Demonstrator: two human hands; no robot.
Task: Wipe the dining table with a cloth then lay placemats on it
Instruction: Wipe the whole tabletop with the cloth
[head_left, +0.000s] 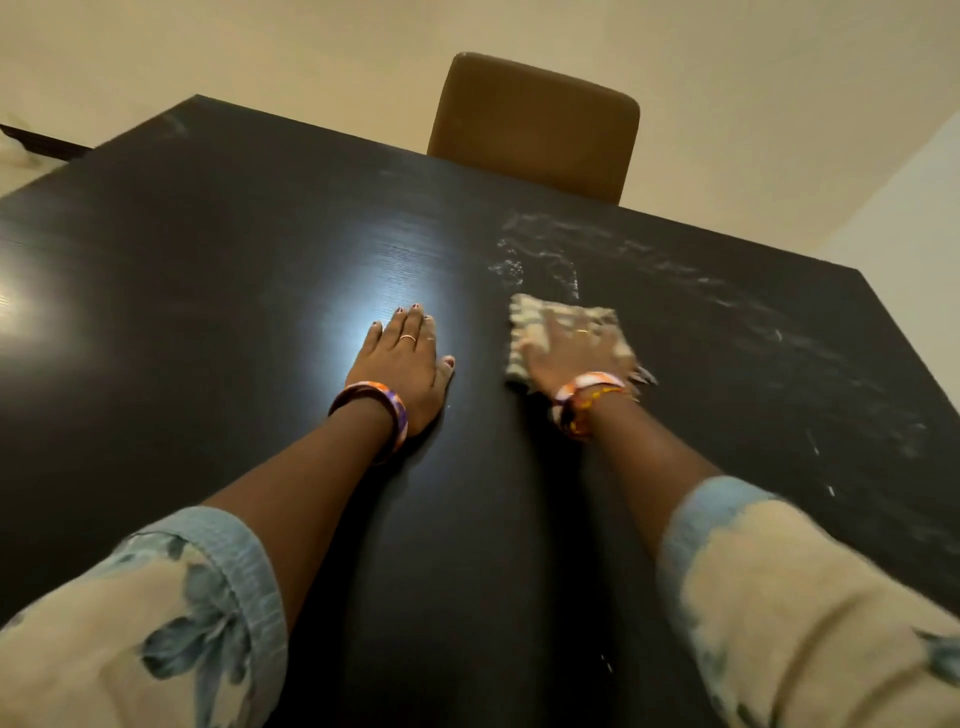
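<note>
Both hands flat on dark desk (218, 291), right one on cloth

Left hand (402, 361) lay palm down on bare desk, fingers straight and together, thumb out to the side, grip holding nothing; arm stretched forward, bangle at the wrist, sleeve rolled up. Right hand (574, 351) pressed flat on the pale cloth (540, 317), fingers spread over it, blurred, so grip looked wide and not curled round it. Cloth sat on desk right of centre, just beside left hand, whitish streaks (649, 260) beyond it. Brown chair (535, 122) stood at the far edge
</note>
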